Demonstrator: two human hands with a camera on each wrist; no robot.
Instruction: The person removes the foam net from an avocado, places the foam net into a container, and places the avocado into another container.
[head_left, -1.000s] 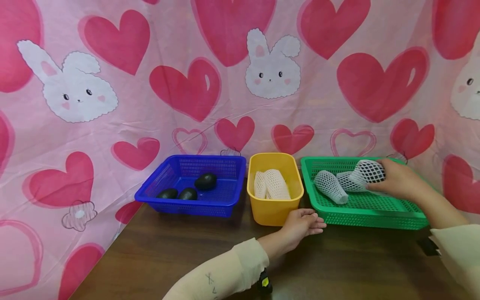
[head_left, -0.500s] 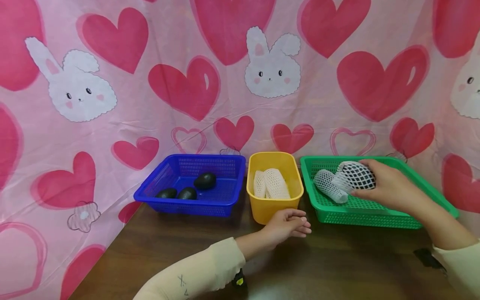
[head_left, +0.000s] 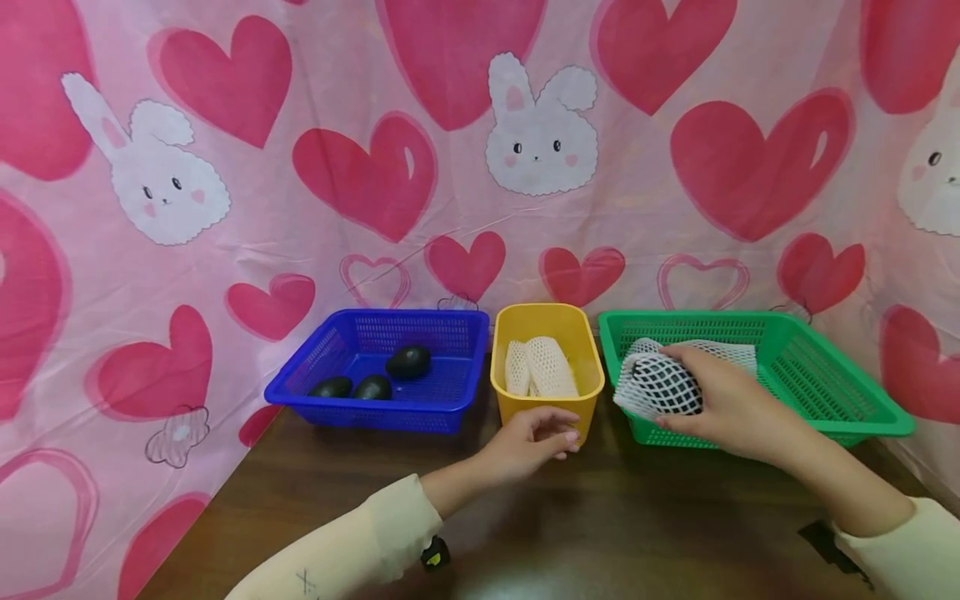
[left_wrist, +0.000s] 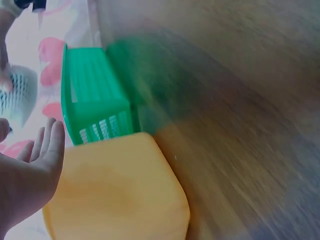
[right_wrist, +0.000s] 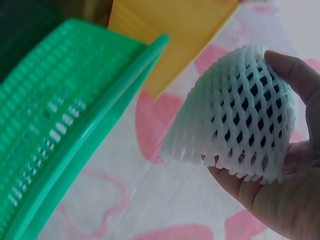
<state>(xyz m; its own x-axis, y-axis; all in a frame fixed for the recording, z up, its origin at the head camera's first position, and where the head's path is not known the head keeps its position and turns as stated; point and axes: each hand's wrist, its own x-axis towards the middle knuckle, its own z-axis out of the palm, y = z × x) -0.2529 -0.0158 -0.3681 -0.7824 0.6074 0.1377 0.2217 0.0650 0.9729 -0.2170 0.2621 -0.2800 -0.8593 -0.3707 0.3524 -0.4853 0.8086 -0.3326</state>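
Well, in the head view the right hand (head_left: 738,408) grips a white foam fruit net (head_left: 663,385) with a dark, rounded thing inside, probably an avocado, though the mesh hides its outline. They appear in front of the near left corner of the green basket (head_left: 862,417), where a second net (head_left: 727,352) shows behind that hand. The left hand (head_left: 528,446), fingers loosely bent and holding nothing, is before the yellow bin (head_left: 516,406), in which pale foam nets (head_left: 551,367) stand. Left of it, the blue basket (head_left: 375,418) contains three bare avocados (head_left: 408,362). All three containers rest on a brown wooden table (head_left: 600,533).

In the left wrist view, the left hand's fingers extend past the bin's wall, and a blurred net shows at the far left.

In the right wrist view, thumb above and fingers below clasp the filled net, its loose end flaring away from the palm, apart from the green rim.
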